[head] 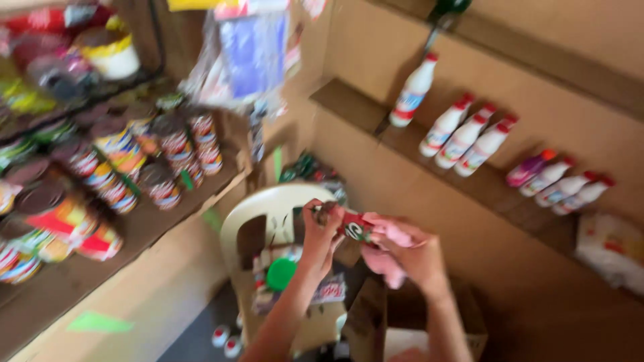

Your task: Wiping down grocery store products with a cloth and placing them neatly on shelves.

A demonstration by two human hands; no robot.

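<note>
Motion blur is noted across the whole head view; fine detail cannot be confirmed.

A small red can [352,226] is held in mid-air between both hands, above a cream plastic chair [268,208]. The left hand [320,231] is closed around the can's left end, fingers clenched on it. The right hand [412,258] is closed on a pink cloth [386,251], which is pressed against the can's right side.

Handling, as judged: the can appears rigid and smooth, likely slippery if only pinched at the ends; a wrap around the body would be the surer hold. Weight is judged moderate if full; this cannot be told. The cloth is soft and limp and can be gripped anywhere.

Containers: a left shelf [144,231] carries stacked tins [168,164] with coloured labels; contents are not visible. A right wall shelf [416,144] carries upright white bottles [463,137] with red caps, closed. A cardboard box [469,318] stands below the hands; its contents are hidden. A green lid [280,273] and packets lie on the chair seat.
</note>
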